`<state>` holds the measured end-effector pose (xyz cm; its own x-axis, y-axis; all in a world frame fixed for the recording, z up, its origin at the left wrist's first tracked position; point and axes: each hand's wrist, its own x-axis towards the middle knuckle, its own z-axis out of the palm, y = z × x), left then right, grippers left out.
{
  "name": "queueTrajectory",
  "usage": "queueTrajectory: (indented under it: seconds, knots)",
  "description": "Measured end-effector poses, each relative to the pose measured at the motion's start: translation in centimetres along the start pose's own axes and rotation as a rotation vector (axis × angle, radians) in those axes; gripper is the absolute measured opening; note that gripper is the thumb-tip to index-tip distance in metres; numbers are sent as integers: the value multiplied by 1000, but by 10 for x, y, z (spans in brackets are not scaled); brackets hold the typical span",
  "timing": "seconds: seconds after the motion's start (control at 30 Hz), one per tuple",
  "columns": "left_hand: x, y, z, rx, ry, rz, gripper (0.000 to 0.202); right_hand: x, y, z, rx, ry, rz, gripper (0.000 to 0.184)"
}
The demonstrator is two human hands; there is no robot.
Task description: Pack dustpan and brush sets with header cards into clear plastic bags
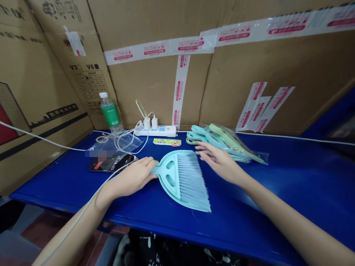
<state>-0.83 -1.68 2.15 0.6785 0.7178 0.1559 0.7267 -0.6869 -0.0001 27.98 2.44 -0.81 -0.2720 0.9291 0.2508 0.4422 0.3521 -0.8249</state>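
Note:
A mint-green hand brush [184,179] with pale bristles lies on the blue table [291,184]. My left hand [134,177] is closed around its handle at the left end. My right hand [217,159] hovers open, fingers stretched flat, just beyond the bristles' top right corner. Right behind that hand lies a pile of mint and pale green plastic pieces in clear bags [224,142].
Cardboard walls [155,85] taped with white-and-red tape enclose the table. At the back stand a green bottle [110,112] and a white power strip [158,130] with chargers and cables. A clear bag and a black packet [111,160] lie left. A white cable runs along my left arm.

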Motion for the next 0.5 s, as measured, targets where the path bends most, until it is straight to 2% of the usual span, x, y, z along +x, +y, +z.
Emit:
queueTrajectory:
  seconds: [0.07, 0.17, 0.37, 0.5]
  knots:
    - [-1, -1, -1, 11, -19, 25, 22, 4, 3, 2, -43, -50, -46, 51]
    - [-1, -1, 3, 21, -38, 69, 23, 11, 10, 8, -53, -102, -6, 61]
    - [1, 1, 10, 62, -15, 90, 22, 22, 28, 11, 5, -40, 91, 75]
    - [2, 2, 10, 84, -10, 78, 21, 23, 36, 5, 56, 0, 121, 72]
